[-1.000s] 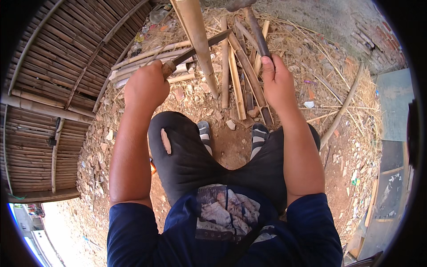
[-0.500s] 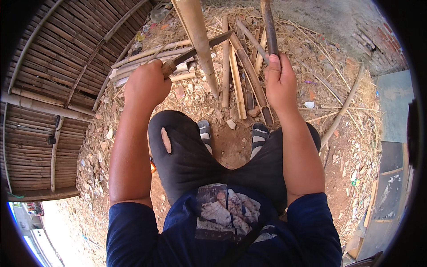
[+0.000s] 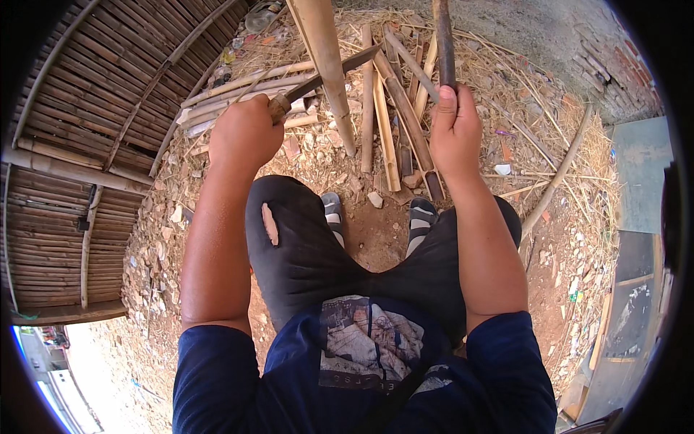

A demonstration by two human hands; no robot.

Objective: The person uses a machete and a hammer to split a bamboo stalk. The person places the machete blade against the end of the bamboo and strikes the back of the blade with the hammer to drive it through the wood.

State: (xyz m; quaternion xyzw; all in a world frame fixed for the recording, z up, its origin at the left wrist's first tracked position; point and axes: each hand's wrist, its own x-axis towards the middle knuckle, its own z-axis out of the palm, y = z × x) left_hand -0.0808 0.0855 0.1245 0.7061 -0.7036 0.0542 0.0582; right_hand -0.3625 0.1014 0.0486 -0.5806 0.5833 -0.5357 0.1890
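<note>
Left hand [image 3: 248, 134] holds the knife [image 3: 306, 87] by its grip [image 3: 280, 108], clear of the blade [image 3: 358, 60]; right hand [image 3: 457, 134] holds a dark handle [image 3: 446, 50]

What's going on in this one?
A person grips a knife in the left hand, its blade showing on both sides of a bamboo pole. The right hand holds a dark handle raised, its far end out of view. Bamboo pieces, some split, lie on the ground beyond the feet.

Left fingers [image 3: 272, 133] curled, right fingers [image 3: 469, 108] clenched
</note>
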